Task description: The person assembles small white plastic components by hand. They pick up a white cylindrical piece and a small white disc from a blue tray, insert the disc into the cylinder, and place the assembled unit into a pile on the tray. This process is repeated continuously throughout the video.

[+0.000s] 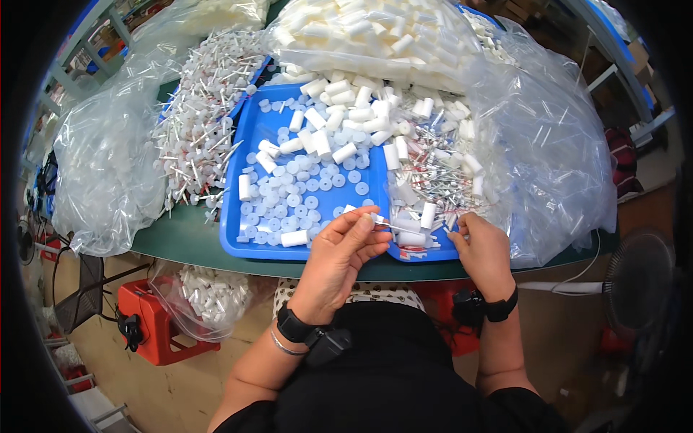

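My left hand point(346, 242) is raised over the front edge of the blue tray point(229, 224). Its thumb and fingertips pinch a small white piece with a thin metal pin point(398, 229) that points to the right. At the front right corner of the second blue tray point(442, 252), my right hand point(484, 249) has its fingers bent and drawn together; whatever is in them is too small to make out. Beside that hand lie white foam-like cylinders point(428, 215) and a pile of thin metal pins point(440, 177). Translucent round discs point(292, 200) are scattered in the left tray.
A big clear bag of white cylinders point(375, 36) sits at the back. Left of the trays is a heap of white pin-and-disc pieces point(198, 123). Crumpled plastic point(552, 144) covers the right side. Below are a red stool point(148, 325) and a bag of white pieces point(213, 296); a fan point(639, 274) stands right.
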Motion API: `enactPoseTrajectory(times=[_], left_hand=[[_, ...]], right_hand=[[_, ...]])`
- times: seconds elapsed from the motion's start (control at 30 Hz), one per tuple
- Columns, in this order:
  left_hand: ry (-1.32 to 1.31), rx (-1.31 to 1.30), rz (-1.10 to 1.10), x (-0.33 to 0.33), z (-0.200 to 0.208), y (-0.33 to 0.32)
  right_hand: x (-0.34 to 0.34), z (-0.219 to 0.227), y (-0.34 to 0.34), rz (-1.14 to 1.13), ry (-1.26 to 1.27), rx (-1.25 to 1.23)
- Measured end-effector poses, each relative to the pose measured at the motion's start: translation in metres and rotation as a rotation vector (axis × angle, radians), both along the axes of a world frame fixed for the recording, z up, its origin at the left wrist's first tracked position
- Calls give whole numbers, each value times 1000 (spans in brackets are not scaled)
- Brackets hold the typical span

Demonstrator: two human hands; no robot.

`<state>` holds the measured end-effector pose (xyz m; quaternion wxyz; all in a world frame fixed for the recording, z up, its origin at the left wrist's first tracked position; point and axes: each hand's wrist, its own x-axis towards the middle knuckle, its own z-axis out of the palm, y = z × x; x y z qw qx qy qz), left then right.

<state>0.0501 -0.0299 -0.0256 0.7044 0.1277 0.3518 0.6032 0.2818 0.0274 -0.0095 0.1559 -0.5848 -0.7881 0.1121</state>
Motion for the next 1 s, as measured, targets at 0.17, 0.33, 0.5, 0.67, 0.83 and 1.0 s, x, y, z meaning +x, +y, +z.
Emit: enactPoseTrajectory(times=[0.17,0.33,0.5,0.67,0.83,1.0], left_hand=[[15,9,2,0,-2,2],[16,9,12,0,1,2],[4,6,12,4,-1,4],[-13,30,2,10,-1,3],[-15,31,10,10,-1,3],[6,27,20,10,0,2]], right_hand=[[5,0,11,88,-172,-83],[10,1,9,126,-8,-65],[-8,30,-1,113,340,-267],[-23,25,-11,188,560,-373],[-31,24,-14,255,537,-319],[-33,19,-14,304,467,-167]])
